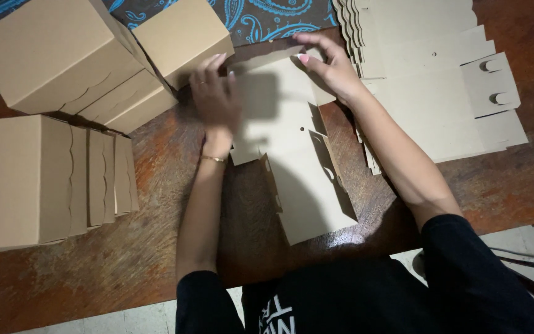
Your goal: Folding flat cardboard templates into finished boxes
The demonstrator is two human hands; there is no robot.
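Observation:
A flat, die-cut brown cardboard box blank (292,154) lies on the wooden table (112,253) in front of me, partly folded along its sides. My left hand (214,93) presses on the blank's far left edge, fingers curled over a flap; it looks motion-blurred. My right hand (329,62) grips the far right flap of the same blank, fingers bent over its top edge. A thin bracelet circles my left wrist.
A stack of unfolded brown blanks (440,80) lies at the right. Several assembled brown boxes (63,55) sit nested at the far left, with another nested row (26,179) nearer on the left. A dark cloth with blue paisley (261,21) lies at the back.

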